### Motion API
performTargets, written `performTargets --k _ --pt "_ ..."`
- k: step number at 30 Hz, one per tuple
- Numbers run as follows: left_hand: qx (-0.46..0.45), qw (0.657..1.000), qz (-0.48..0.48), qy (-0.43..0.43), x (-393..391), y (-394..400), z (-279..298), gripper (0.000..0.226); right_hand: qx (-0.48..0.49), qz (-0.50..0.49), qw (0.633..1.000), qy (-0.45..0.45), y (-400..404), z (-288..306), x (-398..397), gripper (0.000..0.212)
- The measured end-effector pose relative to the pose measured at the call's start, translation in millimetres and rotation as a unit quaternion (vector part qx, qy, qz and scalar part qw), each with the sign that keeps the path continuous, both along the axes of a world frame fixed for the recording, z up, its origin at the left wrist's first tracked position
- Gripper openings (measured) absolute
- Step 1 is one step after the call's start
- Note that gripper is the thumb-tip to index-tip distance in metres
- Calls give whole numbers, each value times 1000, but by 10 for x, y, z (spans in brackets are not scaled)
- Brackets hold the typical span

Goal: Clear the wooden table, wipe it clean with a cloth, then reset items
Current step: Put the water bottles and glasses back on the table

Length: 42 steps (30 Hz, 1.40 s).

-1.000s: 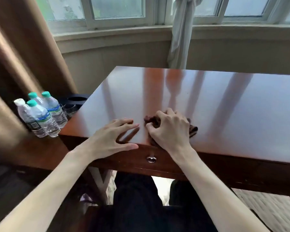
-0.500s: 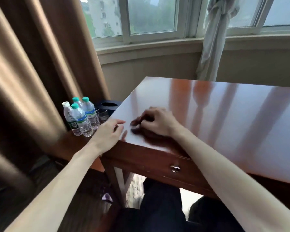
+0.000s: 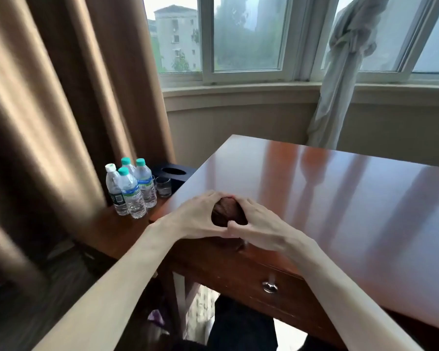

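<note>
Both hands bunch the cloth (image 3: pixel 227 214) at the table's (image 3: pixel 340 198) near-left corner: our left hand (image 3: pixel 195 219) and right hand (image 3: pixel 257 228) curl round it. Risk, we judge: cloth slips off that edge, or an elbow tips the bottles (image 3: pixel 131 190).

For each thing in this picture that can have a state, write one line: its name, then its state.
Cloth: bunched, held between both hands.
Left hand: fingers curled round the cloth.
Right hand: fingers curled round the cloth.
Wooden table: top bare and glossy.
Drawer: closed.
Water bottles: upright, capped, on the side surface.
Glass: upright.
Window: closed.
</note>
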State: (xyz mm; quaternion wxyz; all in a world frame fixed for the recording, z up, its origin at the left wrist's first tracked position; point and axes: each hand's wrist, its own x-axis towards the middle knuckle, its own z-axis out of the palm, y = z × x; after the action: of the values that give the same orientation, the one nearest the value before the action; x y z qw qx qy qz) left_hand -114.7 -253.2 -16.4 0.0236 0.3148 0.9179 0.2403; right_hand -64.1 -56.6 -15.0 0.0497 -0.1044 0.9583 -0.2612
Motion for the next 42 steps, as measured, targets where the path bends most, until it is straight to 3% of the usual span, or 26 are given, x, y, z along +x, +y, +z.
performTargets --k 5,10,15,18,23,27,30,34,40,42 --pt "-40 999 23 28 145 -460 -42 103 54 61 995 58 -316 60 -59 73" --pt "-110 984 72 118 164 -1115 -47 99 76 155 985 25 -942 102 -220 89" --pt "-132 973 152 113 -126 -2090 -43 96 107 205 971 68 -2067 166 -791 68" --pt "-146 965 198 90 -503 -2577 -205 94 143 189 970 44 -2756 35 -1232 64" --pt "-119 969 216 10 -1147 -2837 -973 95 206 120 971 -6 -3298 -687 -1807 81" --pt "-117 978 153 -83 -1499 -2992 -1852 92 200 71 974 -78 -3293 -1594 -2007 67" --pt "-65 982 152 -93 -1604 -3205 -2269 91 144 52 982 -110 -3281 -1962 -2147 67" --pt "-84 979 177 -51 -1678 -3271 -2342 90 110 31 986 -123 -3401 -2012 -2313 76" --pt "-208 956 189 -84 -1552 -3138 -2139 96 140 40 966 -214 -3386 -1786 -2333 91" --pt "-208 953 205 -82 -1550 -3142 -1979 97 129 12 969 -209 -3325 -1673 -2480 87"
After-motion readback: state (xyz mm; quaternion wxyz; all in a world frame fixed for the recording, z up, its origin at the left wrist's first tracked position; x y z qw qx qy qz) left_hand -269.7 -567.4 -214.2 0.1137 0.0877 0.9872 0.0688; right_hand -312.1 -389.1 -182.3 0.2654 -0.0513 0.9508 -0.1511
